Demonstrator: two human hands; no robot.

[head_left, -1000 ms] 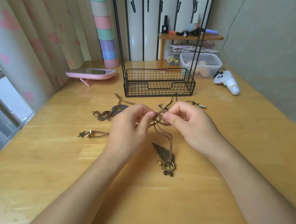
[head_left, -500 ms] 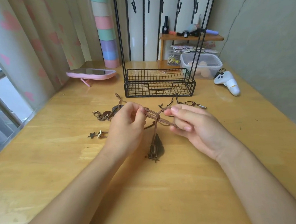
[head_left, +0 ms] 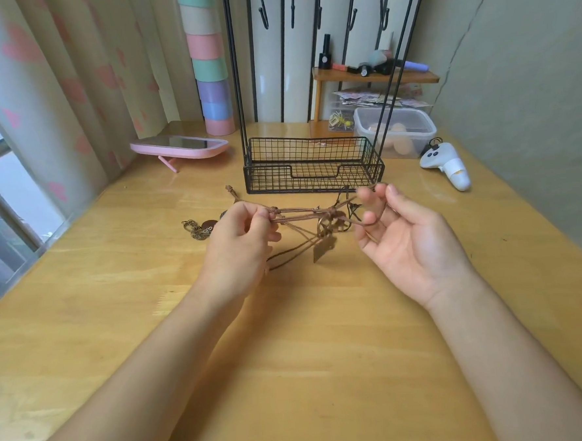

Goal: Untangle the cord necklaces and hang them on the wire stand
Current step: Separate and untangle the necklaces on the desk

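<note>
Cord necklace stretched taut above bench, just before wire stand; pendant dangles mid-span. Left hand pinches one end; right hand palm-up, mostly spread, one curled finger hooking loop. Risk: harder pull cinches knot, or loop slips off finger.

Cords stretched in front of the stand
Mirror sits left of it, controller right, tub behind, all on the table

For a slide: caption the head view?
Left hand and right hand stretch a tangled cord necklace before the wire stand.
</note>
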